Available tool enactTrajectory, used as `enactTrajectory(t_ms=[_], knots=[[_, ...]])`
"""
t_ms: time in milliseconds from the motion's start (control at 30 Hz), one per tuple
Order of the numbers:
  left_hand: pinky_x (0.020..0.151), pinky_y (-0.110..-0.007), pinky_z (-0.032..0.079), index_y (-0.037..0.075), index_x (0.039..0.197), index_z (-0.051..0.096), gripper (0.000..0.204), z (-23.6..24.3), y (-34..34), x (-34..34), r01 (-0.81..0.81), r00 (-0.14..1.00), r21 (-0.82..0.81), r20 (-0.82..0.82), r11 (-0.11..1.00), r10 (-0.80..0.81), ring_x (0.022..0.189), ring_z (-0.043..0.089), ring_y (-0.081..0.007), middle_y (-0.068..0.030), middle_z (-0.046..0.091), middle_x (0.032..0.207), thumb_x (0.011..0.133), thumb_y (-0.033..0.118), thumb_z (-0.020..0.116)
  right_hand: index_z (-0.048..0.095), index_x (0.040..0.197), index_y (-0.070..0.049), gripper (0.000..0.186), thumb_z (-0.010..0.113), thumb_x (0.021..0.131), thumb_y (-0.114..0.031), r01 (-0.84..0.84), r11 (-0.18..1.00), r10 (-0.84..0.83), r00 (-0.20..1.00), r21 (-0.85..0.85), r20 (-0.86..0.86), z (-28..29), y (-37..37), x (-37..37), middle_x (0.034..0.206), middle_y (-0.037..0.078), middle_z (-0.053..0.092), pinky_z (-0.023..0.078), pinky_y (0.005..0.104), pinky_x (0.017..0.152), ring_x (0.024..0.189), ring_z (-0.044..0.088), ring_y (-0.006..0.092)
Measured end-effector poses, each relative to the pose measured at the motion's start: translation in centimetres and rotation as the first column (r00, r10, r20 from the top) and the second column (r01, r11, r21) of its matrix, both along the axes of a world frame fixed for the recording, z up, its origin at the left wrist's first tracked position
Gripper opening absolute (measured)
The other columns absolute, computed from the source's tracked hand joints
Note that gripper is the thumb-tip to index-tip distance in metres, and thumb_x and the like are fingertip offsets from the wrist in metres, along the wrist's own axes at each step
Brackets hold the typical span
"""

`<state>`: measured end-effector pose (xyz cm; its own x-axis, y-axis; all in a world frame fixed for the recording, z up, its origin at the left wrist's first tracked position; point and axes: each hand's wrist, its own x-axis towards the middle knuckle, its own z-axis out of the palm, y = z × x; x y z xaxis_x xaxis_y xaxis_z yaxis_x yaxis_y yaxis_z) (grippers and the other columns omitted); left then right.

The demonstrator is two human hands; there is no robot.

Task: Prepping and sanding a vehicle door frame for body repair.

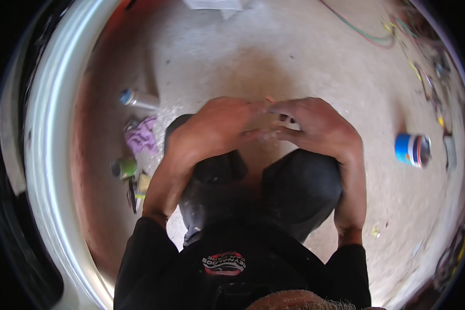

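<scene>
A grey floor [212,49] spreads across the view, stained brown just beyond the hands, and a glossy pale panel [51,155] curves down its left side. Dark trousers [302,181] cover two bent knees. Above the knees, the left hand [214,124] and the right hand [325,126] face each other, fingers curled inward and fingertips close together; blur there hides whether they touch or grip anything, so I cannot tell how far either is closed. Of the loose things on the floor, a blue can [412,150] lies well out to the right hand's right, squat and round, with white and red on its side. A purple cloth [141,136] is to the left hand's left, crumpled into soft folds. Just beyond the cloth lies a pale cylinder [142,99] with a blue end; nearer the person is a smaller green can [124,168].
</scene>
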<state>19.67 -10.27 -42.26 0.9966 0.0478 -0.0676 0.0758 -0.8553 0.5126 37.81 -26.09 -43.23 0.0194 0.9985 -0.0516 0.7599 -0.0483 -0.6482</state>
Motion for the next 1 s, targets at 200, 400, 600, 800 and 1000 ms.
enactTrajectory(t_ms=[200,400,600,800,1000], knots=[[0.086,-0.050,0.051,0.002,0.127,0.059,0.048,-1.9,0.1,-0.3,-0.061,0.997,0.036,0.058,0.998,0.059,0.098,0.065,-0.0409,-0.0192,0.069,0.100,0.092,0.032,0.070,0.069,0.120,-0.002,0.042,0.078,0.086,-0.025,-0.012,0.986,-0.003,0.996,-0.165,-0.089,1.2,1.6,-0.5,0.111,0.022,0.072,0.056,0.0424,0.084,0.096,0.072,0.0345],[0.084,-0.049,0.051,-0.001,0.125,0.058,0.048,-0.1,-1.2,2.0,0.014,0.992,0.097,-0.128,0.995,-0.002,0.096,0.066,-0.0396,-0.0189,0.069,0.096,0.092,0.032,0.070,0.071,0.116,-0.002,0.038,0.076,0.086,-0.025,0.024,0.974,-0.030,0.999,-0.225,-0.024,1.2,1.0,0.4,0.101,0.021,0.073,0.055,0.0434,0.083,0.094,0.071,0.0362],[0.084,-0.048,0.051,0.003,0.122,0.059,0.043,-1.0,-0.5,-0.1,0.008,0.997,0.027,0.082,1.000,-0.011,0.097,0.066,-0.0378,-0.0164,0.068,0.099,0.095,0.037,0.066,0.071,0.118,-0.003,0.039,0.075,0.086,-0.025,0.047,0.989,-0.043,0.999,-0.143,0.032,-0.1,0.6,0.0,0.103,0.021,0.073,0.054,0.0448,0.088,0.098,0.071,0.0368],[0.084,-0.048,0.051,0.004,0.122,0.059,0.045,-0.7,-0.3,-1.3,-0.031,0.998,0.067,0.059,0.997,0.027,0.096,0.066,-0.0377,-0.0158,0.068,0.099,0.095,0.039,0.066,0.069,0.121,-0.004,0.041,0.076,0.085,-0.023,0.011,0.993,-0.011,1.000,-0.117,-0.004,0.4,0.8,-0.8,0.105,0.020,0.073,0.054,0.0441,0.089,0.101,0.070,0.0355],[0.080,-0.050,0.052,0.003,0.120,0.059,0.046,-0.3,-0.5,-2.1,-0.043,0.992,0.035,0.121,0.998,0.038,0.090,0.067,-0.0400,-0.0170,0.068,0.092,0.093,0.039,0.069,0.069,0.120,-0.003,0.042,0.077,0.085,-0.023,0.000,0.985,0.008,0.999,-0.175,0.043,1.5,1.5,-1.5,0.107,0.019,0.073,0.055,0.0433,0.087,0.098,0.071,0.0332]])
